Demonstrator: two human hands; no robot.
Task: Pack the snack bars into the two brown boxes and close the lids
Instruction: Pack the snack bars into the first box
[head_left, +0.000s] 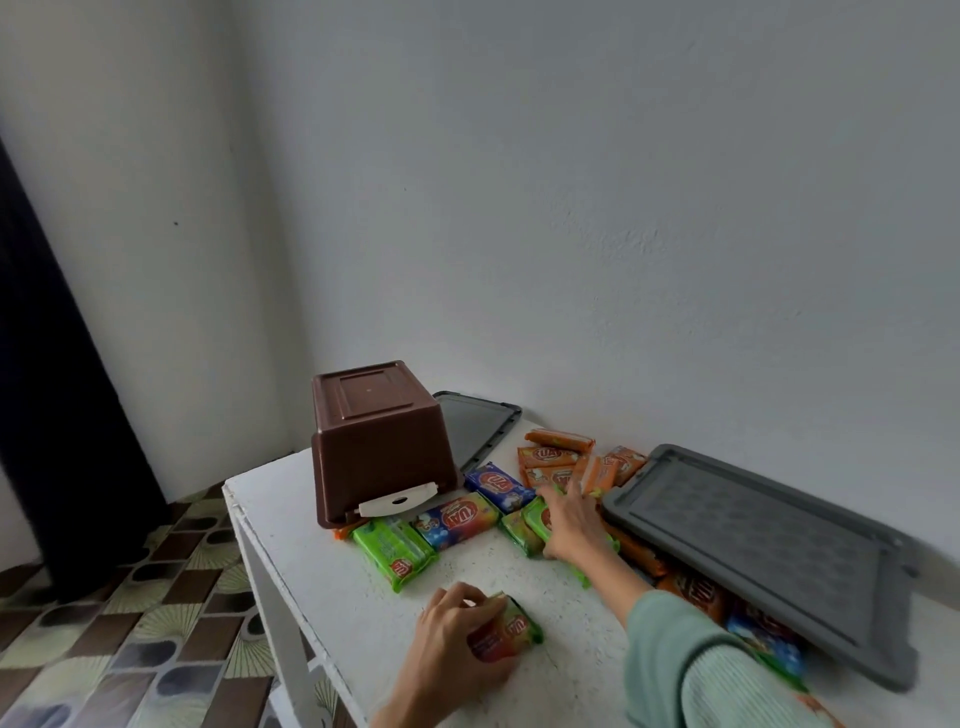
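Nearest the lens, a mint-green ribbed sleeve (691, 670) covers the right arm, which reaches in from the near edge of a white painted table (322, 551). Along the surface's right side a large grey plastic lid (753, 545) with a honeycomb pattern lies tilted, propped on loose bars. An orange wrapper (696, 592) and a blue wrapper (769, 636) show from under its near-left edge.

Toward the far-left corner a brown plastic box (382, 441) stands upside down, base upward. A second grey lid (475, 431) shows from behind it at the far edge.

Loose snack bars are spread across the middle of the surface, between the box and the large lid. A cluster of orange bars (556, 457) lies nearest the far edge, two blue bars (498, 486) are just beside the box, and green bars (395, 553) lie in front of it.

The right hand (571, 519) lies palm down with its fingers stretched out over a green bar — it grips nothing, and its fingertips reach the orange cluster. The left hand (452, 639), by the near edge, curls its fingers and thumb round a green-and-red wrapped bar (511, 629) low over the surface.

A white latch (399, 501) on the box rim faces the near edge.
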